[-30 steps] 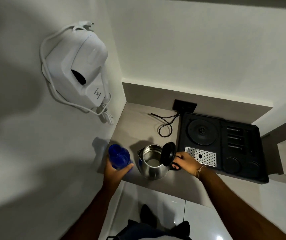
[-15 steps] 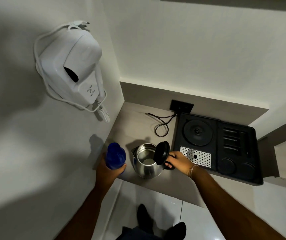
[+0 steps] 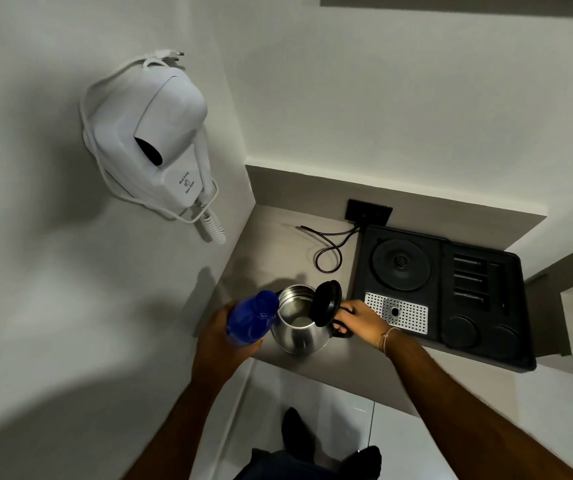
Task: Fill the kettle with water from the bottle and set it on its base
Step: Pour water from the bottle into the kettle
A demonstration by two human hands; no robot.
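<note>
Left hand [image 3: 224, 336]: mine, wrapped round the lower body of the blue bottle [image 3: 252, 320].
Bottle: half a second back it stood near upright to the left of the kettle; now I have tipped it over, mouth end right at the kettle's rim. Whether a cap is on, and whether water runs, I cannot tell.
Right hand [image 3: 359, 320]: mine, clenched on the black handle, steadying the kettle [image 3: 300, 322]; no change from the earlier views.
Kettle: steel, upright on the tabletop [image 3: 330, 368], between my two hands; same spot as before.
Lid [image 3: 326, 303]: black, flipped up, leaning toward my right hand; opening clear.
Kettle contents: a pale patch at the bottom, perhaps a little water; not certain.
Base [image 3: 402, 264]: round black disc in the black tray [image 3: 479, 327], beyond my right hand, bare.
Cord [image 3: 330, 249]: looped on the tabletop beyond the kettle, left of the tray.
Wall item: white hair dryer [image 3: 164, 150], high beyond my left hand; no part in this.
Meaning of the change: by my judgement the pour is starting or about to; filling not done, move to the base yet to come.
Risk: bottle mouth sits at the near edge, so spill down the steel side seems possible.
</note>
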